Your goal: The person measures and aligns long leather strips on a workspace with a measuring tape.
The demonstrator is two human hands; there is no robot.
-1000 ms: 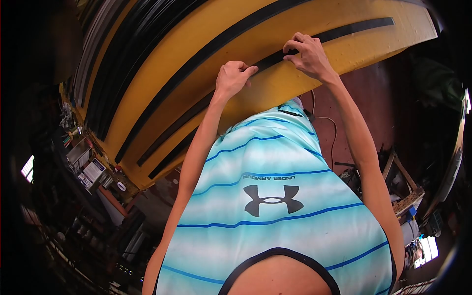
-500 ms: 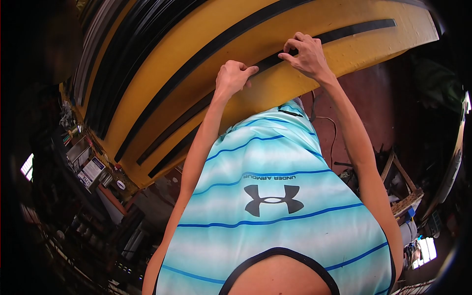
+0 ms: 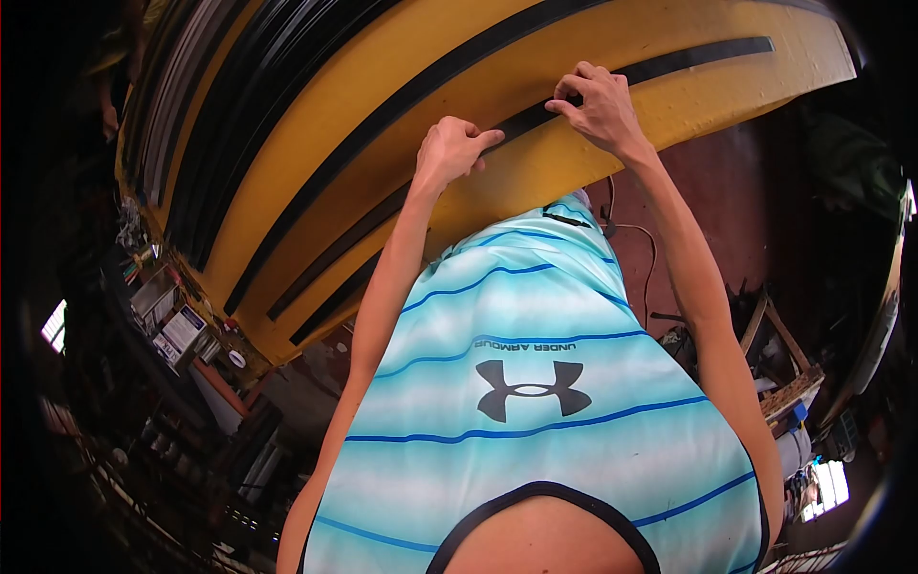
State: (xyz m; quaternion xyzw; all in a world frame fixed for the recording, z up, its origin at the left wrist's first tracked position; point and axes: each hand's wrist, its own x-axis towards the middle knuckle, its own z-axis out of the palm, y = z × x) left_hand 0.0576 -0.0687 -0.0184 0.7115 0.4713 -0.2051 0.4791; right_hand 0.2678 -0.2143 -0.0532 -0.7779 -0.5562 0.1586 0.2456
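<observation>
A long black strip (image 3: 660, 67) lies across a yellow tabletop (image 3: 746, 91), running between my two hands. My left hand (image 3: 451, 151) is closed on the strip's near part, with the thumb pointing right along it. Farther right, my right hand (image 3: 601, 107) pinches the same strip between thumb and curled fingers. The strip's right end lies flat on the yellow surface beyond that hand. Its edges under my fingers are partly hidden.
Several more black strips (image 3: 354, 143) lie side by side on the tabletop, bunched at the far left. Papers (image 3: 180, 330) and clutter sit below the left edge. A wooden frame (image 3: 794, 387) stands at lower right, and a cable (image 3: 653, 258) hangs near the reddish floor (image 3: 712, 220).
Both hands stay nearly in place on the strip, which shifts very slightly right. At the upper left edge, a dim skin-coloured shape, perhaps part of another person, has come into view.
</observation>
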